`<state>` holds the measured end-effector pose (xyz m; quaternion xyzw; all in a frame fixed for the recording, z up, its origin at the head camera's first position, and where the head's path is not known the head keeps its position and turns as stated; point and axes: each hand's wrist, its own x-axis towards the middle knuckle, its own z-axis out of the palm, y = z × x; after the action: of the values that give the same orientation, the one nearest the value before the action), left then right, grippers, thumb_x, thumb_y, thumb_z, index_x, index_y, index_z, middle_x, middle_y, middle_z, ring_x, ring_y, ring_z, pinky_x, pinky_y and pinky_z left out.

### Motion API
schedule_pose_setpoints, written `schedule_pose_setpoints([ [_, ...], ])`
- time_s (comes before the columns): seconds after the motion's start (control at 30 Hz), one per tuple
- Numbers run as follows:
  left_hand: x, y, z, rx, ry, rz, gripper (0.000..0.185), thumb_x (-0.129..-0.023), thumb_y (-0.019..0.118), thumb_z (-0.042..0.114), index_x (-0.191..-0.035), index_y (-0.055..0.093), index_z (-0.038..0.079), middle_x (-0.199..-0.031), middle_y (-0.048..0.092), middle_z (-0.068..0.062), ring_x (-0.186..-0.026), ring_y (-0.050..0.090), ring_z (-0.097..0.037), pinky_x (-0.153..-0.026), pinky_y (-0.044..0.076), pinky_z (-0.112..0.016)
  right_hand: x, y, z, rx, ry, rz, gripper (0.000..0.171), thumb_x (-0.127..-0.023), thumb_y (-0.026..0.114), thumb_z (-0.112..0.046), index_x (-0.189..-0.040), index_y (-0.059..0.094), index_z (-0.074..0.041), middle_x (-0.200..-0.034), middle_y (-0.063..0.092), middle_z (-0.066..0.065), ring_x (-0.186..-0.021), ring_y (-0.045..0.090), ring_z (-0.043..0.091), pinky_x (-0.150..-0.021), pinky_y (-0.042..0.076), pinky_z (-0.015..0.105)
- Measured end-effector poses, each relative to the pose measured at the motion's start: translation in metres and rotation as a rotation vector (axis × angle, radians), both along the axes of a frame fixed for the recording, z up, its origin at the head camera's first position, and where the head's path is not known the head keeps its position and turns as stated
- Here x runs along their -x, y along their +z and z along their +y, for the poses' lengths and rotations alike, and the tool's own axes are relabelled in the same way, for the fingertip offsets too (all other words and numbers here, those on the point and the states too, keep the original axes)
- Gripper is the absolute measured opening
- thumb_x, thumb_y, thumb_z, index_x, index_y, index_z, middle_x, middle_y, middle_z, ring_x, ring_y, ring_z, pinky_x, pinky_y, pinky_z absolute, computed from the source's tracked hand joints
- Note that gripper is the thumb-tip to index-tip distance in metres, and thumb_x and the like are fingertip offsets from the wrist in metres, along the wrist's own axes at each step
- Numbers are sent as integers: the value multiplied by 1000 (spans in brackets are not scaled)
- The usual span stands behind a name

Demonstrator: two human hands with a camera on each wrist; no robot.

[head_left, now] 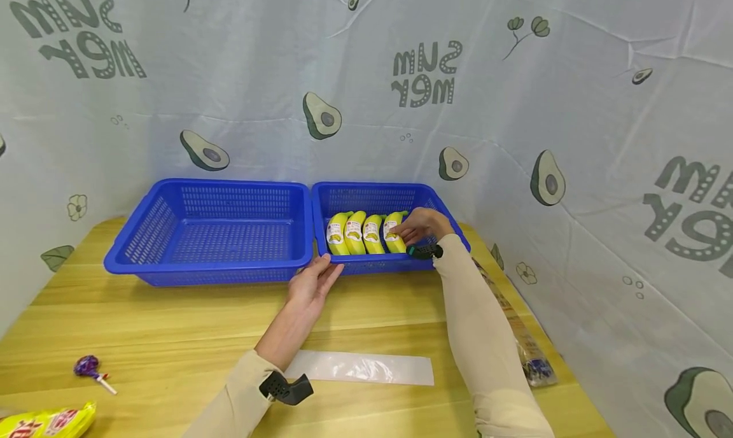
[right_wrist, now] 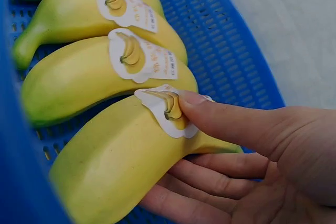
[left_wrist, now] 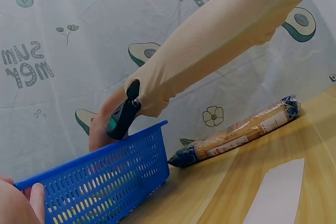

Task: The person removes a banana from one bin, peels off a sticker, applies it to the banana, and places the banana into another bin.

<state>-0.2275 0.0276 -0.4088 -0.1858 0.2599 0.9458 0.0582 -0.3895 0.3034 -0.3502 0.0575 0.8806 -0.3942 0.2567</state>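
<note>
Right hand [head_left: 420,225] reaches into the right-hand blue perforated plastic basket [head_left: 349,199] at the back edge of the wooden table [head_left: 172,323]. Thumb on the label, fingers curled beneath, it grips the rightmost yellow labelled banana [right_wrist: 121,161], which lies in a row of four just beside its neighbour. Left hand [head_left: 312,285], fingers straight, rests against that basket's front left corner rim.
</note>
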Motion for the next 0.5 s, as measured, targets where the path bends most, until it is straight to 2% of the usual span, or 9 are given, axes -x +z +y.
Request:
schedule_pose_setpoints([
  [0.2,-1,1,0,-16,-12,4,15,-106,57,-10,-118,52,-2,-123,52,-17,-99,65,-22,-107,58,-38,3,-3,-3,-94,35,-4,39,-99,82,-29,-120,77,3,-113,79,17,-107,76,29,-92,64,37],
  [0.33,-1,2,-1,-26,-5,1,14,-105,57,-11,-114,52,-1,-123,53,-17,-101,66,-23,-106,58,-39,4,-1,-6,-128,51,-1,34,-98,83,-31,-112,79,-1,-103,81,11,-96,77,22,-89,63,35],
  [0.5,1,2,-1,-30,-2,-2,14,-105,57,-12,-112,53,-1,-125,53,-19,-100,67,-23,-104,59,-39,4,-1,-9,-140,68,5,35,-101,80,-31,-113,80,1,-100,82,10,-93,77,19,-97,62,37],
])
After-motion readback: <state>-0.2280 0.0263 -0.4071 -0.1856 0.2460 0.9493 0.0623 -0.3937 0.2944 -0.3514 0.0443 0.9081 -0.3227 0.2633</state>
